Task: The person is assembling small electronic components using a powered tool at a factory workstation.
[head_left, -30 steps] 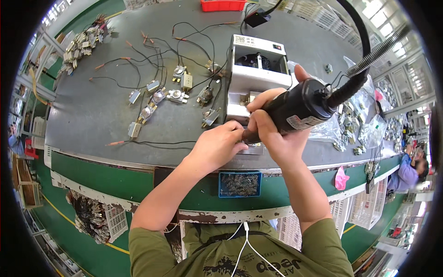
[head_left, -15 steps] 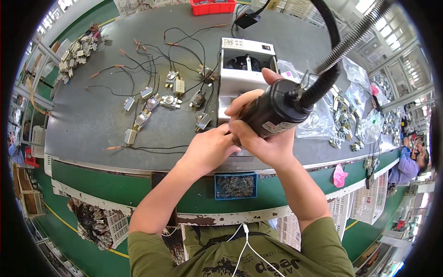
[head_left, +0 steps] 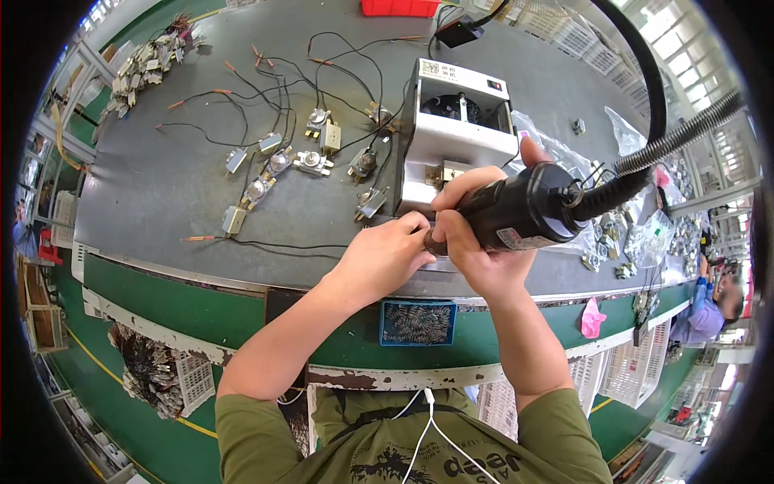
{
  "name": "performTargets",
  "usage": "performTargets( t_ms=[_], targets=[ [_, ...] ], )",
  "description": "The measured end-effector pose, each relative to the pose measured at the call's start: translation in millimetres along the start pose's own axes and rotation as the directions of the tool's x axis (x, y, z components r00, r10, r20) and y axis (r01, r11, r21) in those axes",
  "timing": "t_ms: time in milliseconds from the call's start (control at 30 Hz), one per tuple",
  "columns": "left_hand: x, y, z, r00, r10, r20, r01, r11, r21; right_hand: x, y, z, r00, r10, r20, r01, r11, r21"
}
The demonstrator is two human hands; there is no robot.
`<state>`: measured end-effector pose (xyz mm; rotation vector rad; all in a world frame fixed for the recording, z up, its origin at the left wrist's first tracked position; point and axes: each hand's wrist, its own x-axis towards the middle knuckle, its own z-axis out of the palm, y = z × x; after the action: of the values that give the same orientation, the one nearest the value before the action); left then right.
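My right hand [head_left: 488, 262] is wrapped round a black electric screwdriver [head_left: 516, 210], whose back end tilts toward the upper right. Its cable and a coiled metal spring [head_left: 685, 137] run off from that end. Close against the screwdriver's front end, my left hand [head_left: 379, 258] has its fingers pinched together; what they hold is hidden. Just beyond both hands stands a white and silver screw feeder [head_left: 427, 153] with a dark round drum. A blue tray of small screws [head_left: 418, 323] lies nearer me, below the hands.
Several small switch-like parts with black wires [head_left: 312, 163] lie to the left. A pile of similar parts [head_left: 149, 68] sits at the far left. Plastic bags [head_left: 653, 234] and loose metal parts cover the right side. A red bin [head_left: 401, 6] stands at the back; a person [head_left: 709, 310] is at far right.
The screwdriver and my right hand have shifted right, and the tool leans further over. My left hand has moved slightly right and stays by its front end. The whole view has shifted a little.
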<state>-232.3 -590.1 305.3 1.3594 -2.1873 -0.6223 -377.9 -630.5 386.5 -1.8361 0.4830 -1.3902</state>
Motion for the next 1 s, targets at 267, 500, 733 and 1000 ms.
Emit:
performTargets(
  t_ms=[267, 500, 733, 1000],
  targets=[
    [-1.1, 0.8, -4.9, 0.998, -0.035, 0.056, 0.034, 0.999, 0.011, 3.5, -2.0, 0.7, 0.994, -0.035, 0.104, 0.036, 0.999, -0.007],
    [-3.3, 4.7, -9.2, 0.999, 0.039, 0.022, -0.040, 0.999, 0.033, 11.5, -23.0, -6.9, 0.996, -0.036, -0.080, 0.039, 0.999, 0.031],
    [-0.3, 4.8, 0.1, 0.979, 0.159, -0.129, -0.149, 0.985, 0.084, 35.3, -23.9, -31.3, 0.952, -0.107, -0.285, 0.124, 0.992, 0.041],
    [-2.5, 8.3, -2.6, 0.984, 0.138, -0.115, -0.128, 0.988, 0.089, 32.8, -9.1, -28.1, 0.947, -0.045, -0.317, 0.074, 0.994, 0.081]
  ],
)
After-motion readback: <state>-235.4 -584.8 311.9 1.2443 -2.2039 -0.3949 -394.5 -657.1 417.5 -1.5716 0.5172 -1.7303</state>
